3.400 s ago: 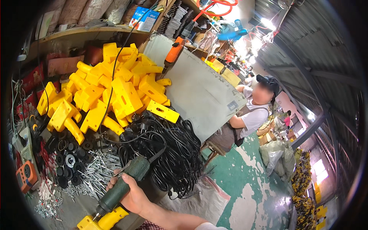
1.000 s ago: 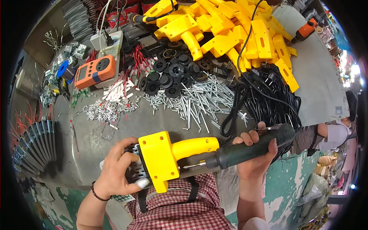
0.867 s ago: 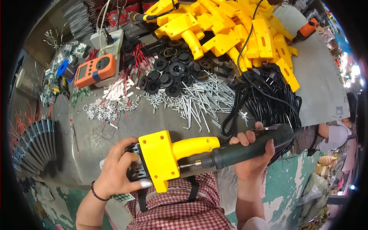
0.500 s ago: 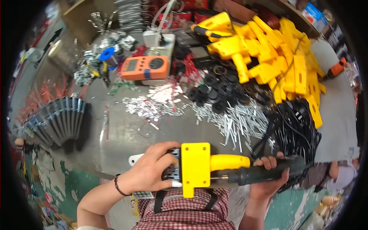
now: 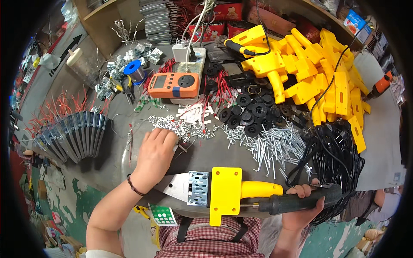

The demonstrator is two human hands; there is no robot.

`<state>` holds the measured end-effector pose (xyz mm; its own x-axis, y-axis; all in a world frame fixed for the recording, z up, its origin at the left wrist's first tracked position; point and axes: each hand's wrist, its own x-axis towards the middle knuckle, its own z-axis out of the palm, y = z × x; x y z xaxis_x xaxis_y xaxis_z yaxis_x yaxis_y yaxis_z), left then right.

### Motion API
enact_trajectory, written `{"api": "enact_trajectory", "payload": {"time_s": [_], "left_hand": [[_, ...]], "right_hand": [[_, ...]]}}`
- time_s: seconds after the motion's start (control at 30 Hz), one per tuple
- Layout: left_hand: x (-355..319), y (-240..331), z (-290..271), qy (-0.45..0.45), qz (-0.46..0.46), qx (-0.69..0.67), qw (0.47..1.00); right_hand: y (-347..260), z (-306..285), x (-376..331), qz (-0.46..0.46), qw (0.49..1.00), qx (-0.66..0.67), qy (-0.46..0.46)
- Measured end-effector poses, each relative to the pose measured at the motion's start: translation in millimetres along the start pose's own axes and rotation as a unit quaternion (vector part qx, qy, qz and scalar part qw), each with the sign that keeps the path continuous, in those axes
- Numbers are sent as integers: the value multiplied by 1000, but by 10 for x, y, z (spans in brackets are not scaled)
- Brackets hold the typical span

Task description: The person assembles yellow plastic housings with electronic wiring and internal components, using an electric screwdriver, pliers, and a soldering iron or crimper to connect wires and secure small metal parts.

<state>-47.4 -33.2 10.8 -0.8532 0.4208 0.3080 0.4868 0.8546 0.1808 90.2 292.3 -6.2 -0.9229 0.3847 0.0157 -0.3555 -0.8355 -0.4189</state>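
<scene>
My right hand (image 5: 303,206) is wrapped round a dark electric screwdriver (image 5: 279,204); its bit points left into the lower side of a yellow housing (image 5: 226,189). The housing lies at the table's near edge, with a yellow handle (image 5: 260,189), a slotted metal guard (image 5: 198,188) and a flat pointed metal plate (image 5: 174,187) sticking out left. My left hand (image 5: 155,152) is closed, knuckles up, at the near edge of a heap of small metal nuts (image 5: 183,131). Its fingertips are hidden, so what they pinch does not show.
Long screws (image 5: 275,148), black round caps (image 5: 254,114) and black cords (image 5: 333,155) lie right of centre. Yellow housings (image 5: 318,73) are heaped behind them. An orange multimeter (image 5: 174,85) and a blue solder spool (image 5: 135,71) stand farther back. Wired metal strips (image 5: 75,133) fan out at left.
My left hand has let go of the metal guard by the yellow housing and moved up and left to the nuts. My right hand keeps hold of the electric screwdriver.
</scene>
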Motion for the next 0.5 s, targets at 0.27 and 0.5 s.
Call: {"api": "enact_trajectory", "payload": {"time_s": [0.27,0.5], "left_hand": [[36,-94,33,-13,146,19,989],[10,-184,-19,-42,72,-36,996]], "right_hand": [[-14,49,-6,0,1000,-15,-24],[-14,18,-6,-8,1000,-16,11]]}}
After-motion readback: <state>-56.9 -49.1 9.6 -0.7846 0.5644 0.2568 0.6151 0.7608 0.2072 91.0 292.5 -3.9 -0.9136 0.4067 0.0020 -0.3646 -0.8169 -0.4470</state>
